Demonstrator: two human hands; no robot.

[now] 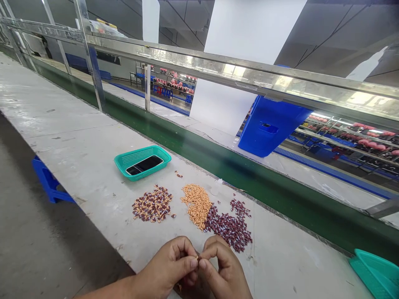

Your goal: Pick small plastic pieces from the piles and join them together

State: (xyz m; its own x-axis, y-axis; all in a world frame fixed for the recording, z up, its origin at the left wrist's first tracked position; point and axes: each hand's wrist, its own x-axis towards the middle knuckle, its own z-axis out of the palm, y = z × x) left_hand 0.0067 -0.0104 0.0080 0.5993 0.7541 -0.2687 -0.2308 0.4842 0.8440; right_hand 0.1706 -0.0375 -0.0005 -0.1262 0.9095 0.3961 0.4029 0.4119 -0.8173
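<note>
Left hand point(165, 265) and right hand point(223, 270) grip closed on small orange piece point(197, 257), held fingertip to fingertip over near edge of surface point(81, 137); orange pile point(197, 205), maroon pile point(229, 228) just beyond.

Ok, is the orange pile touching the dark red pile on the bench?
Touching: the head view shows the lower end of the orange pile running into the edge of the dark red pile, with no gap between them.

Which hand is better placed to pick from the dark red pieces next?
Probably the right hand: it sits below the dark red pieces, closer than the left hand, though both hands pinch one small piece.
</note>
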